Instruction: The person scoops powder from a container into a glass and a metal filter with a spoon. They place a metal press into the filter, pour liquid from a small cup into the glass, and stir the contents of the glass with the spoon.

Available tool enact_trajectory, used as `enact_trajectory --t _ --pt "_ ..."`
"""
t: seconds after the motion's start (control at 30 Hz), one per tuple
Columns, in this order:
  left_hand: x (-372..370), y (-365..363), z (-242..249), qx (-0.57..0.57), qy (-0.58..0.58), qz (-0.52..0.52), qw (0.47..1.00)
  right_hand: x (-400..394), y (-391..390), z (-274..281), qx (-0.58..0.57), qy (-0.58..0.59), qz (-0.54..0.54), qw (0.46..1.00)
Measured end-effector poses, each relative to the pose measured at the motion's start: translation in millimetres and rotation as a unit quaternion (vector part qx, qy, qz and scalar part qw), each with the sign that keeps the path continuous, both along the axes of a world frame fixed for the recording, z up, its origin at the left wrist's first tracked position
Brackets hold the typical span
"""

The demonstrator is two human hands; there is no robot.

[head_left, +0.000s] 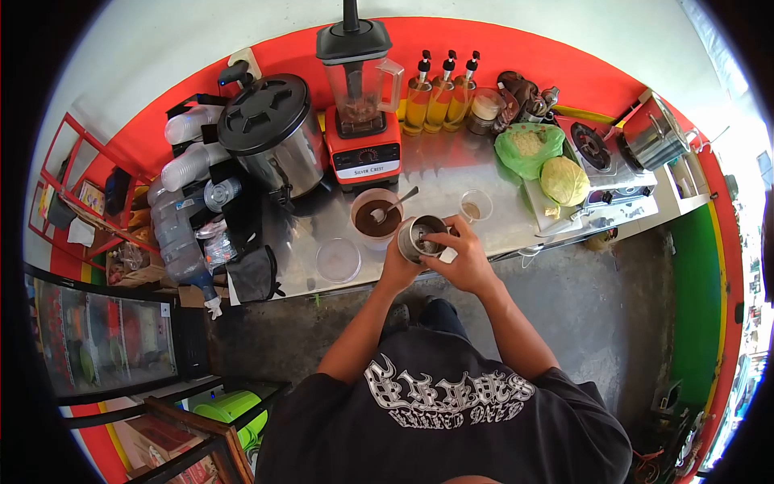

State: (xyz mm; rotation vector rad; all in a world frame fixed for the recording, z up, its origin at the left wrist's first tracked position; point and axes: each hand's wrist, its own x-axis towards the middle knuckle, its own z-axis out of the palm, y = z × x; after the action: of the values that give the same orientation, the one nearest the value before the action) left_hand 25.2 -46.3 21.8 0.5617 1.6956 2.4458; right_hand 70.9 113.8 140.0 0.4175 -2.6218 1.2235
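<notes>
My left hand (pixel 397 268) is wrapped round a small metal cup (pixel 406 242), held tilted just past the counter's front edge. My right hand (pixel 471 263) reaches over the cup's rim, with thumb and fingertips pinched together at its mouth; I cannot tell what they hold. A small white piece (pixel 448 255) shows beneath the right fingers. Right behind the cup stands a plastic tub (pixel 355 222) of brown powder, with a metal spoon (pixel 406 196) leaning in it. A round clear lid (pixel 338 260) lies left of the tub. To the right is a small clear cup (pixel 476 205) with a little brownish content.
On the steel counter (pixel 435 169) stand a red blender (pixel 363 153), a large steel urn (pixel 278 141) and several pump bottles (pixel 442 97). A cabbage (pixel 564 181), a green bag (pixel 528 151) and a gas stove (pixel 592 153) with a pot (pixel 655 135) are at the right.
</notes>
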Motion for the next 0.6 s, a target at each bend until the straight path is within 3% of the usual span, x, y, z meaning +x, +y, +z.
enact_trajectory --t 0.1,0.27,0.37,0.5,0.6 --pt "1 3 7 -0.010 -0.014 -0.017 1.000 0 8 -3 -0.012 0.044 -0.026 0.999" --pt "8 9 6 -0.018 -0.017 -0.038 0.999 13 15 1 0.004 -0.013 -0.012 1.000" --pt "8 9 9 -0.058 -0.026 -0.064 0.996 14 19 -10 -0.042 -0.007 -0.065 0.997" --pt "12 11 16 -0.026 -0.032 -0.028 0.999 13 13 -9 -0.048 -0.010 -0.072 0.996" --pt "7 9 18 -0.109 -0.004 -0.003 0.994 12 7 -4 -0.069 -0.050 -0.124 0.989"
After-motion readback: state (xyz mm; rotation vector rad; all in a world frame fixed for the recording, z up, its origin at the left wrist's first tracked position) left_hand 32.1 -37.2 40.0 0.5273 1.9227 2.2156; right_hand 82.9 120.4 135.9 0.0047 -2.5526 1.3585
